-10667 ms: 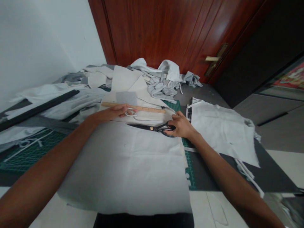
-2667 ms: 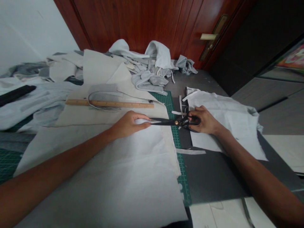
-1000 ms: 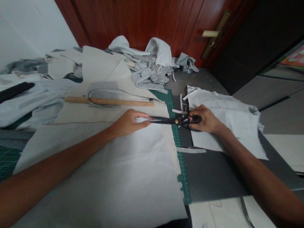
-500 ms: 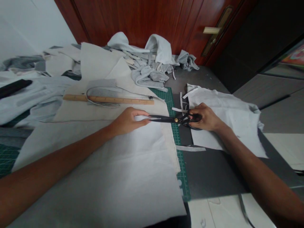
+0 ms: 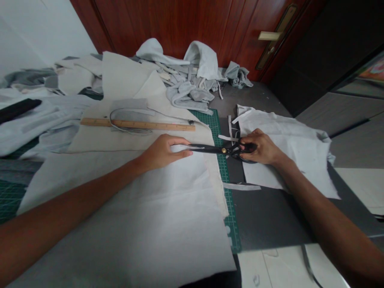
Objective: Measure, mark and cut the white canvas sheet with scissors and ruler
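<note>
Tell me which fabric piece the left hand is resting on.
The large white cloth under the left hand, reaching the black shears; the smaller ragged white piece lies further right, beneath the right hand.

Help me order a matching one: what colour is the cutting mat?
The cutting mat is green with a pale grid, shown in the head view.

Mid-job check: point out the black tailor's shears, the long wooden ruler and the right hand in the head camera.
Black tailor's shears [image 5: 223, 150]: head view, on the brass pivot screw.
Long wooden ruler [image 5: 138, 126]: head view, on its middle.
Right hand [image 5: 260, 149]: head view, on the back of the hand.
</note>
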